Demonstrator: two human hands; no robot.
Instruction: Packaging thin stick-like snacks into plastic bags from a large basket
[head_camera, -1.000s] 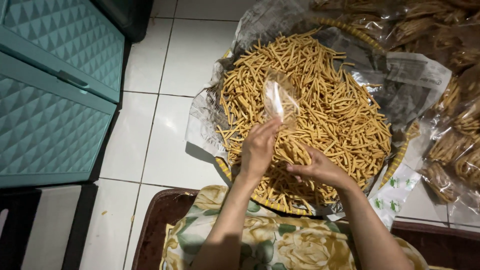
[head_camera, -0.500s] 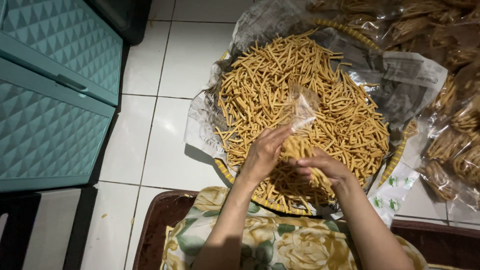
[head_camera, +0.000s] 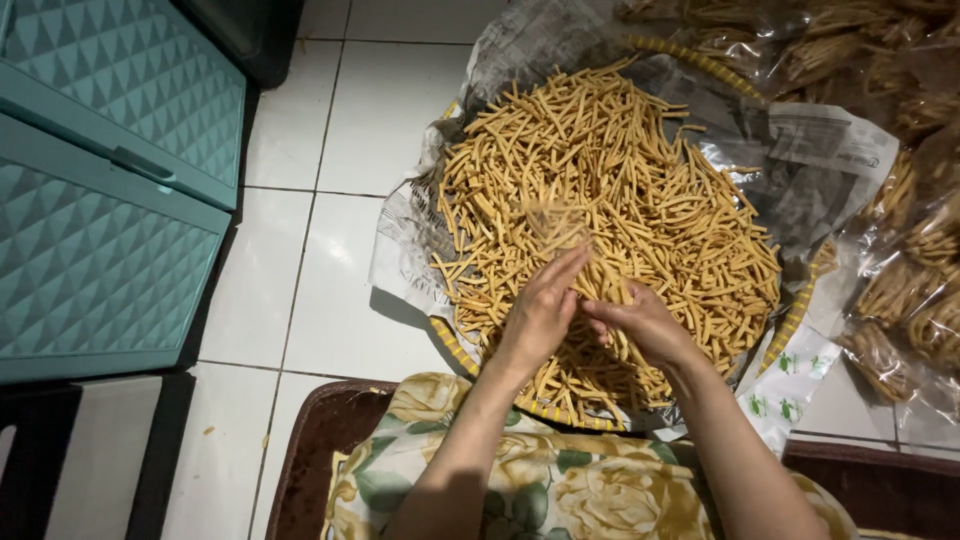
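Between both hands (head_camera: 590, 315), a clear bag (head_camera: 562, 228) over snack sticks (head_camera: 640, 190).

Single head-worn view, looking steeply down, close over tray (head_camera: 800, 300) and tiled floor (head_camera: 330, 130)

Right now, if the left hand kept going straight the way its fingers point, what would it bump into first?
Probably the clear plastic bag just past the left hand, then the heap of snack sticks; depth is hard to judge.

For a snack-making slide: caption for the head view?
Both hands, left and right, hold a clear bag over a tray heaped with snack sticks.
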